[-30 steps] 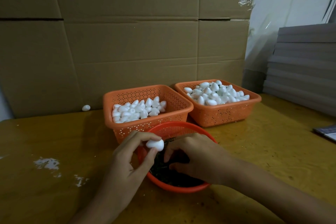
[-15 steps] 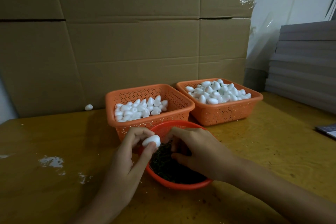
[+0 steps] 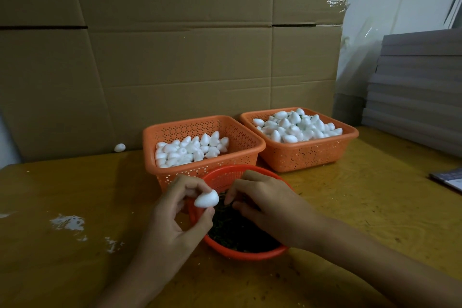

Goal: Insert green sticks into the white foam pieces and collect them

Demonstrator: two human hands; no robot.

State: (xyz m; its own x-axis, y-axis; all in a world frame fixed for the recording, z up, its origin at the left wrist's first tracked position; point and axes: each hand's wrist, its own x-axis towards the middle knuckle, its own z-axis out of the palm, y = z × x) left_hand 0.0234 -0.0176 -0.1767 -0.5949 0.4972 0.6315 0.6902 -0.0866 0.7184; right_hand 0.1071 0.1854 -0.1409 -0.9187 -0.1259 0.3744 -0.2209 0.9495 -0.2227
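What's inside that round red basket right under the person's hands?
A dark heap of thin green sticks lies in the round red basket. The right hand covers much of it, so whether its fingers pinch a stick cannot be seen.

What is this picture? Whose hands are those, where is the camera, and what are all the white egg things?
There is no machine here. These are a person's two bare hands. The camera sits on the person's head and looks down, so you see what they see.

The left hand pinches one white foam piece between thumb and fingers. The right hand has its fingertips curled over a round red basket of dark green sticks. Whether it holds a stick is too small to tell.

Behind stand the left orange basket and the right orange basket, both holding many more foam pieces. One loose foam piece lies by the cardboard wall. Everything stands on a yellow-brown table.
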